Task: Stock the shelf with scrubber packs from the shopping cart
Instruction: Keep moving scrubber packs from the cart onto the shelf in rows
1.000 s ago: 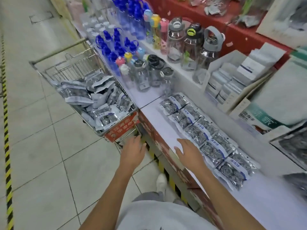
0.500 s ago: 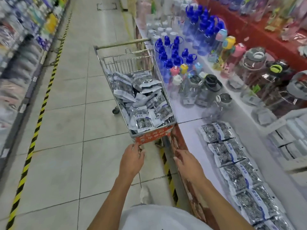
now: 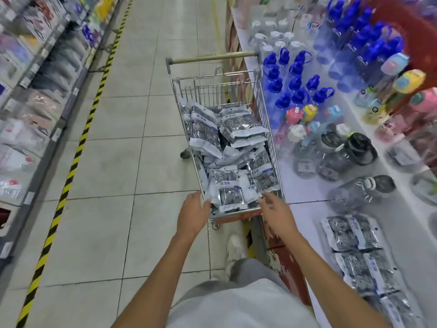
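Head view looks down a tiled shop aisle at a wire shopping cart (image 3: 272, 147) in the centre of the frame, heaped with silver-and-white scrubber packs (image 3: 228, 150). Both arms reach up from the bottom edge to the cart's near end. At its lower left corner, the left hand (image 3: 192, 214) has its fingers extended, their tips touching the nearest pack (image 3: 229, 194). At the lower right corner, the right hand (image 3: 276, 211) has its fingers loosely spread, their tips at the cart's rim just beside that same pack; neither hand grips anything. On the right runs a white shelf (image 3: 305, 185), where a row of stocked scrubber packs (image 3: 361, 259) lies flat at lower right. Blue-capped bottles (image 3: 295, 84) stand on it at upper right.
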`<control>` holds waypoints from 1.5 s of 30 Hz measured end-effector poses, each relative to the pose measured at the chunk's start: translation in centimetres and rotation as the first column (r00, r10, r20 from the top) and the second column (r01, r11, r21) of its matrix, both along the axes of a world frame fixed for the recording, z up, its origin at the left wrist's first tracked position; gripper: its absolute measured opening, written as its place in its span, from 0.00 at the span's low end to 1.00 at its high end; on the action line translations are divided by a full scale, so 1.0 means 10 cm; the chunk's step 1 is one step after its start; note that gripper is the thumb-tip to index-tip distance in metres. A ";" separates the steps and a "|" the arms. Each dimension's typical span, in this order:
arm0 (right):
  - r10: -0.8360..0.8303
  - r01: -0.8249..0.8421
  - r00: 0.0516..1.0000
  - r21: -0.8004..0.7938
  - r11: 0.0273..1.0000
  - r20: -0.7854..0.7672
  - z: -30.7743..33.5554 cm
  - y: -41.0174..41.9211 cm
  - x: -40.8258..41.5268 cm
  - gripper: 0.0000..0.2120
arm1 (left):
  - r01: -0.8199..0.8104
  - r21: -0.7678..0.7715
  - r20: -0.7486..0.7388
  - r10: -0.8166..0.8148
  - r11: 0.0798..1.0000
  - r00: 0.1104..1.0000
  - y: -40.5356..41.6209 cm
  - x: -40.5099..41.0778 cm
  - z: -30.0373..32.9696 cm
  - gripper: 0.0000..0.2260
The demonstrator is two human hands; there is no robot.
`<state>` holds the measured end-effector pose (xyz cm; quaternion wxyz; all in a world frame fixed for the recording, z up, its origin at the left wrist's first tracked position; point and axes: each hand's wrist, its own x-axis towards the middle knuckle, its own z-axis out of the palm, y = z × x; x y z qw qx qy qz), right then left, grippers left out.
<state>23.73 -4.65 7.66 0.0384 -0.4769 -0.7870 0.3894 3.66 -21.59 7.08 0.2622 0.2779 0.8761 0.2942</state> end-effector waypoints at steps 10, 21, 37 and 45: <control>0.022 -0.023 0.999 -0.036 0.999 -0.027 -0.12 1.70 -1.34 0.17 | -0.085 -0.039 -0.046 0.083 0.996 0.995 1.44 -1.20 0.05 0.19; 0.106 -0.105 0.983 -0.010 0.994 0.152 -0.57 3.32 -2.69 0.29 | -0.169 -0.207 -0.067 0.158 0.964 0.985 2.64 -2.48 -0.44 0.22; -0.051 0.120 0.909 -0.144 0.982 0.413 -1.25 3.91 -3.28 0.46 | -0.231 -0.381 -0.079 0.217 0.895 0.973 3.19 -2.94 -0.87 0.31; -0.203 0.303 0.938 -0.384 0.872 0.280 -1.25 3.83 -3.25 0.41 | -0.356 -0.233 0.158 0.397 0.905 0.904 3.07 -2.88 -0.88 0.14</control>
